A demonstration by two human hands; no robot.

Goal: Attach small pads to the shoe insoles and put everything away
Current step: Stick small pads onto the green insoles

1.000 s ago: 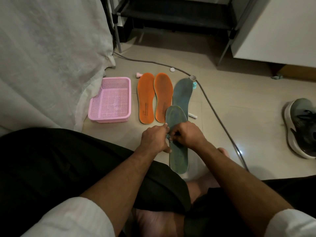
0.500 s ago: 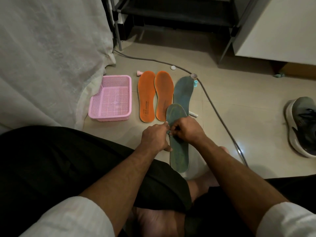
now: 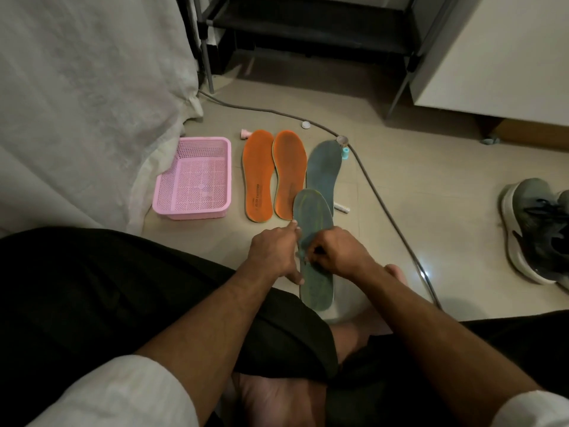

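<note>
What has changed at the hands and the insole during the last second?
The left hand has stretched its forefinger out along the edge of the near grey insole; before, it was curled against the right hand. The right hand stays curled on the insole's middle. The insole, the orange insoles and the pink basket have not moved.

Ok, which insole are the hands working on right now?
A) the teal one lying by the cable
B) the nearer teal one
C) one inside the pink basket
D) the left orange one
B: both the left hand and right hand are on the nearer teal insole, at its middle.
</note>
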